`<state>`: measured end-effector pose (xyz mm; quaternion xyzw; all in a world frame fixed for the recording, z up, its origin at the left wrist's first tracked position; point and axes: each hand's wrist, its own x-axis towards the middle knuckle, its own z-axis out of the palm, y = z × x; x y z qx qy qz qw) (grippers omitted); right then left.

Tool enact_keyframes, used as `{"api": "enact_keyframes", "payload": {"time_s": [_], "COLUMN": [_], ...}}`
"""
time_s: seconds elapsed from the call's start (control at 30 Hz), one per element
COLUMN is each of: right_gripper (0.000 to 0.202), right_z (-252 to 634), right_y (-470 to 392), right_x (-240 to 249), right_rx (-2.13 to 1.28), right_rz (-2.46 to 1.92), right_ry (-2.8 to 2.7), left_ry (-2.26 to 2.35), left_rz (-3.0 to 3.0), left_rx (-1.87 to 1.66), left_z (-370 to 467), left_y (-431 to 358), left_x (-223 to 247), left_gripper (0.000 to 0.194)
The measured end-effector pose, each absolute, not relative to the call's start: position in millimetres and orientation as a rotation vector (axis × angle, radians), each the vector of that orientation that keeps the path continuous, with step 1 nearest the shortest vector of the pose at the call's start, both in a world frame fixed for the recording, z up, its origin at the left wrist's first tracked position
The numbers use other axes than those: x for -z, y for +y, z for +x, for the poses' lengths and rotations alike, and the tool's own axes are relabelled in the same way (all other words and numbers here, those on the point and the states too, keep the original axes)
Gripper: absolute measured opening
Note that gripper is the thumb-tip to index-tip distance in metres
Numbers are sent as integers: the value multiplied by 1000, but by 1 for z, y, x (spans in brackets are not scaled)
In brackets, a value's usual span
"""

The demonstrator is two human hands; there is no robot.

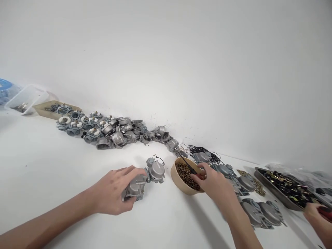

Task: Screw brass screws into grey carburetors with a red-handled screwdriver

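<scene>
My left hand (pixel 116 190) is wrapped round a grey metal carburetor (pixel 136 186) on the white table. A second carburetor (pixel 157 170) lies against its far right side, a thin black ring by it. My right hand (pixel 214 181) grips a screwdriver (pixel 191 169) by its dark and red handle, the thin shaft pointing up and left. The hand is at the right rim of a round tan bowl (pixel 178 183), partly hiding it. Many small brass-coloured screws (pixel 185 174) fill the bowl.
Carburetor parts (pixel 119 138) are heaped along the wall, some with white floats (pixel 76 124). Black rings (pixel 207 154) lie behind the bowl. More carburetors (pixel 259 212) stand at right, near a dark tray (pixel 290 190) of small parts. Another person's hand (pixel 317 219) holds a red-handled tool.
</scene>
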<state>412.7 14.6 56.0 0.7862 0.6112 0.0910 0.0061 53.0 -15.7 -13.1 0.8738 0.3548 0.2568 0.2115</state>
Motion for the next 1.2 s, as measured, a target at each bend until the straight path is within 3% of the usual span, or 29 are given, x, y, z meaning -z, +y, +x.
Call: {"api": "enact_keyframes", "payload": {"time_s": [0.2, 0.37, 0.47, 0.63, 0.8, 1.2], "right_gripper": [29, 30, 28, 18, 13, 16], "right_z": [406, 401, 385, 341, 306, 294], "right_y": [13, 15, 17, 16, 16, 19], "right_x": [-63, -116, -146, -164, -147, -135], "right_rx": [-323, -415, -232, 417, 616, 664], "right_rz": [2447, 2500, 2125, 1264, 766, 810], "right_ry": [1928, 2633, 3265, 3789, 3731, 3647], "left_ry": [992, 987, 974, 1033, 1031, 974], "left_rz": [2377, 2371, 2365, 2330, 2328, 2339], "left_rx": [-735, -796, -819, -854, -881, -899], "left_z": [53, 53, 54, 57, 58, 57], "left_y": [-15, -14, -15, -15, -16, -16], "left_x": [13, 13, 14, 20, 23, 24], "left_gripper": [55, 54, 54, 54, 52, 51]}}
